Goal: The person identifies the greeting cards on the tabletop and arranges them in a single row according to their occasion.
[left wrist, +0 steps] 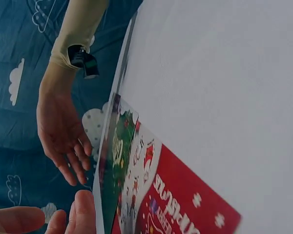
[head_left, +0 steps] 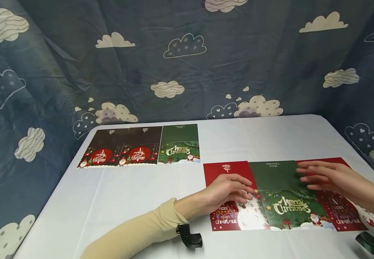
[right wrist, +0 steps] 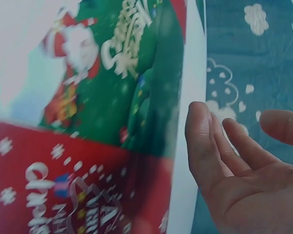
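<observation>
Three unfolded Christmas cards lie side by side at the table's right front: a red card point(head_left: 213, 176), a green "Merry Christmas" card point(head_left: 271, 180) and a second red card point(head_left: 338, 212). My left hand point(head_left: 227, 190) is over the left red card, its fingers loosely bent and holding nothing. Over the right red card is my right hand point(head_left: 338, 178), fingers extended toward the green card. The right wrist view shows that right hand point(right wrist: 249, 180) with its palm bare and fingers relaxed. Parts of both red cards are hidden beneath the hands and forearm.
At the back left, two dark Christmas cards point(head_left: 109, 138) point(head_left: 144, 136) and a green card point(head_left: 180, 135) form another row. A white cloth point(head_left: 154, 194) covers the table. Behind it hangs a blue cloud-patterned curtain point(head_left: 187, 72). Each wrist carries a black camera mount point(head_left: 190, 239).
</observation>
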The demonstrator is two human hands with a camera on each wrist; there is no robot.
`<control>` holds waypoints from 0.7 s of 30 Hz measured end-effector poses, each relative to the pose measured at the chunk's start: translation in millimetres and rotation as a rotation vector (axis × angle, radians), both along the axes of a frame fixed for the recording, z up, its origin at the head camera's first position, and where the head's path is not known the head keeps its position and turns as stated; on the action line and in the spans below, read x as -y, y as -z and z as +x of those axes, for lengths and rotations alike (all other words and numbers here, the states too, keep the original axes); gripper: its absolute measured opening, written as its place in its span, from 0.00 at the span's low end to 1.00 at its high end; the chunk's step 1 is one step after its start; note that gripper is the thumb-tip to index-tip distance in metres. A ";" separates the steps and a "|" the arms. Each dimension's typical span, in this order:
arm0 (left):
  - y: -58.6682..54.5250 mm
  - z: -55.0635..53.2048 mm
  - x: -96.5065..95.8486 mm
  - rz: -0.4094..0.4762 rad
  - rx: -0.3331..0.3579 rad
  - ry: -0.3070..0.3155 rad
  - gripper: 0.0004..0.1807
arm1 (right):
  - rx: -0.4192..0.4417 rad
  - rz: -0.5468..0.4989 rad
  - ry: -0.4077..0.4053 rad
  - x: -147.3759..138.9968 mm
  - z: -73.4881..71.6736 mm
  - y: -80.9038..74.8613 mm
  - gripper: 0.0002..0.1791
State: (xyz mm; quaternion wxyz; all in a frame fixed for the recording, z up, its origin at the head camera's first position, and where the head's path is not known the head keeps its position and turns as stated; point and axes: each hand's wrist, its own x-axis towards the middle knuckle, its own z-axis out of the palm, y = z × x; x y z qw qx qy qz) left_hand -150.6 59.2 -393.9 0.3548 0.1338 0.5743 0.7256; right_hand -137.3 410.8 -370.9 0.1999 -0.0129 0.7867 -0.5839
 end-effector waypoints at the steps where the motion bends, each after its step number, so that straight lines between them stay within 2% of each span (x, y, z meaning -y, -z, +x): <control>1: -0.4 1.0 -3.0 0.001 -0.002 -0.004 0.16 | 0.004 0.018 0.011 -2.0 1.0 1.4 0.19; 6: -2.0 7.0 -20.8 -0.021 -0.008 -0.029 0.15 | 0.017 0.129 0.049 -7.8 5.6 9.4 0.29; 9: 1.2 9.6 -31.6 -0.042 -0.009 -0.045 0.14 | 0.002 0.173 0.054 -9.2 7.0 15.5 0.33; 13: 11.7 10.6 -39.7 -0.060 0.002 -0.057 0.13 | 0.000 0.181 0.062 -10.2 8.7 23.8 0.33; 17: 21.5 11.0 -39.6 -0.076 0.021 -0.064 0.13 | 0.029 0.146 0.070 -12.4 10.7 30.0 0.33; 21: 24.0 11.1 -37.9 -0.070 0.020 -0.053 0.14 | 0.043 0.135 0.107 -17.3 14.0 31.7 0.33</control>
